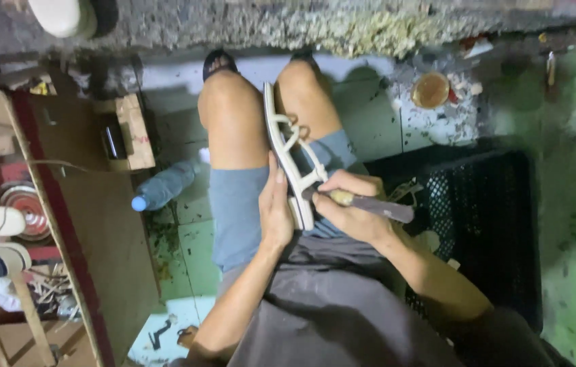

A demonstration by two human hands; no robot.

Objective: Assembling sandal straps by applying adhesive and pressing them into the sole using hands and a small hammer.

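Grimy tiled floor (369, 129) beneath lap-held cream sandal (293, 160), left hand (276, 211), brush-gripping right hand (349, 204).

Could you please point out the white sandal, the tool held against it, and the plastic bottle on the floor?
white sandal (280, 139): head view, on its sole edge.
tool (376, 205): head view, mid-shaft.
plastic bottle (166, 185): head view, on its body.

Head camera, steeply down, close.

The working end of the dark-handled tool (369, 202) is hidden behind the cream strappy sandal (291, 160). The right hand (352, 207) covers part of its handle. The blue-capped plastic bottle (164, 185) is blurred, and the pale round object (62, 15) is cut off at the top edge.
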